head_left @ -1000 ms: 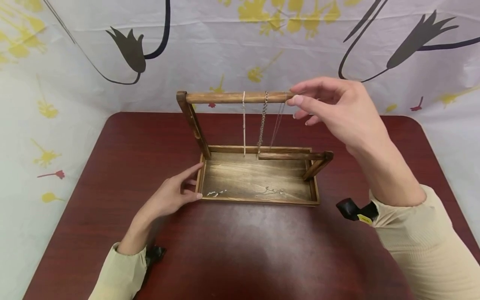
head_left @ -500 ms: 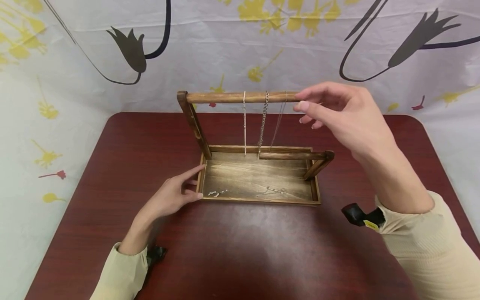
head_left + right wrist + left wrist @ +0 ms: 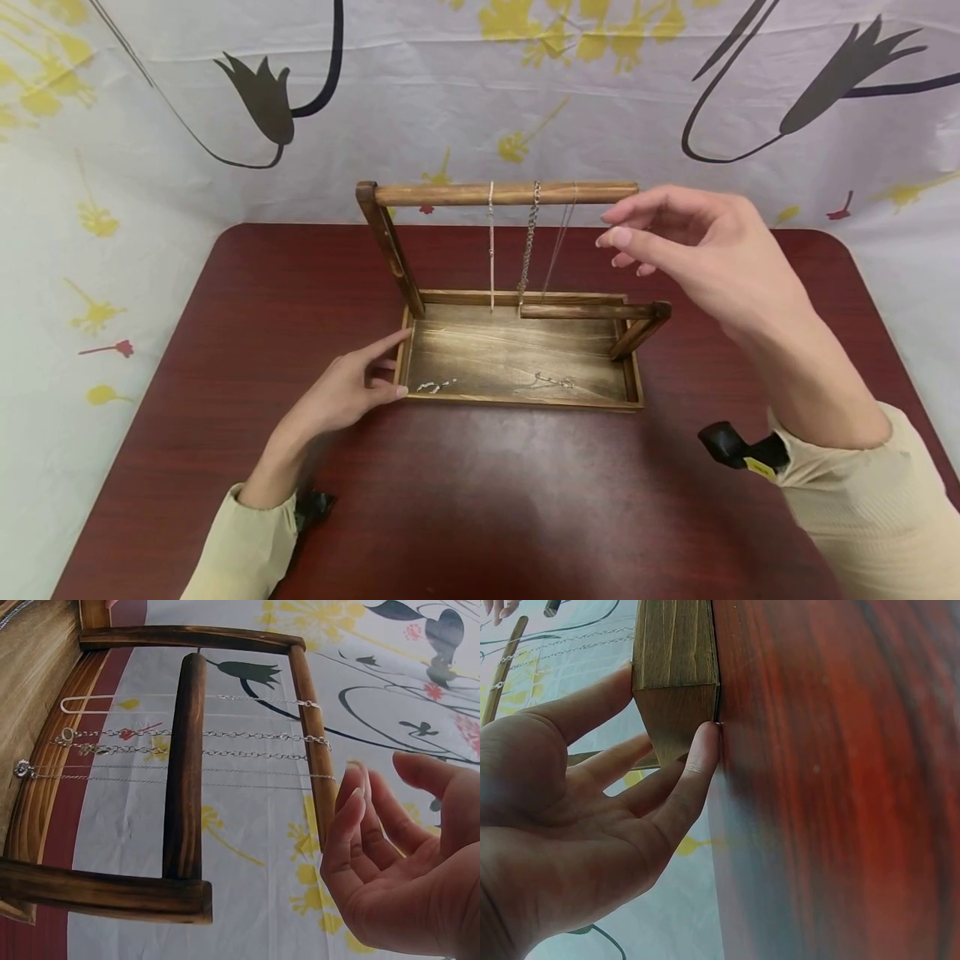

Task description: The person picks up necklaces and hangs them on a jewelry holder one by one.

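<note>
A brown wooden jewellery stand [image 3: 525,403] has a tray base and two horizontal bars. Over its upper bar [image 3: 442,196] hang a flat silver necklace [image 3: 492,250], a chunkier chain necklace [image 3: 529,242] and a fine chain necklace [image 3: 557,250] with a pendant [image 3: 22,769]. My left hand [image 3: 347,385] rests against the tray's left end, its thumb at the front corner and index finger on the side wall [image 3: 679,720]. Just off the upper bar's free right end, my right hand [image 3: 697,246] hovers with fingers loosely bent and nothing between them.
Two small silver jewellery pieces lie inside the tray, a bracelet-like one [image 3: 437,385] at front left and a chain [image 3: 553,381] at front right. The shorter lower bar [image 3: 585,312] juts leftward from its post. A patterned cloth [image 3: 600,100] backs the dark red table [image 3: 480,500].
My right hand has drawn away from the upper bar, rightward and slightly down, leaving the fine chain necklace hanging there. The left hand keeps its place on the tray.
</note>
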The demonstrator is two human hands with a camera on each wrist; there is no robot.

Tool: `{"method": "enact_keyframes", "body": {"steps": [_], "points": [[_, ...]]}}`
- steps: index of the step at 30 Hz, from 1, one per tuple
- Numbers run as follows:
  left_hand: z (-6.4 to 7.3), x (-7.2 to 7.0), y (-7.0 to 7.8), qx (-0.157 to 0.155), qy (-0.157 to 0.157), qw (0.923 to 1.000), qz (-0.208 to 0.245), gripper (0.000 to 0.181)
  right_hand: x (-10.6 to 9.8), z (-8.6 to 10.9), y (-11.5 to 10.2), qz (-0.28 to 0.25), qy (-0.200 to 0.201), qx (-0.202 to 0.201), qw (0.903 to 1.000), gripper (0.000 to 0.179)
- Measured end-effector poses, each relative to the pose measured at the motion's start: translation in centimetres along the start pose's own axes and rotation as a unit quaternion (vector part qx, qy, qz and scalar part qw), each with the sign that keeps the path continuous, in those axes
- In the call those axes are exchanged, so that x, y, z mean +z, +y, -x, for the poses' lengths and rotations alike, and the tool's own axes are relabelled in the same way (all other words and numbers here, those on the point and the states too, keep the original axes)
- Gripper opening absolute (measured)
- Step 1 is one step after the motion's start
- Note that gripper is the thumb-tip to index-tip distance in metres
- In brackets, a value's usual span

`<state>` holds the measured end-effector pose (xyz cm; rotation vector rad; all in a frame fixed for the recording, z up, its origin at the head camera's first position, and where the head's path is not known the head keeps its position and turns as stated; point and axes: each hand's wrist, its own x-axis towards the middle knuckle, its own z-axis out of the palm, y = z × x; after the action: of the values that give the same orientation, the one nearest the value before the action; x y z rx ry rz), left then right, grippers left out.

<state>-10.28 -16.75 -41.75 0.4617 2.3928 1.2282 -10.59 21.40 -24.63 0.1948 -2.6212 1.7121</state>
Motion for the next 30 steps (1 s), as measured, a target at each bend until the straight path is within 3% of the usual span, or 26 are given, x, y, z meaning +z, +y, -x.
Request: {"method": "enact_keyframes", "body": {"steps": [13,22,30], "points": [[0.2,0.1,0.2,-0.003,-0.004,1.0000,-0.001,0.077,-0.7,1.5,0.5,0.004,-0.032,0.023,0.9992,0.028],[0.1,0.0,0.3,-0.005,-0.002,1.0000,-0.008,0.077,-1.3,2.5,1.3,0.025,-0.044,-0.004,0.9987,0.020],[0.1,0.0,0.2,-0.003,-0.001,1.0000,-0.009,0.077,-0.9,3.6,2.5,0.015,-0.088,-0.032,0.9955,0.017]]}}
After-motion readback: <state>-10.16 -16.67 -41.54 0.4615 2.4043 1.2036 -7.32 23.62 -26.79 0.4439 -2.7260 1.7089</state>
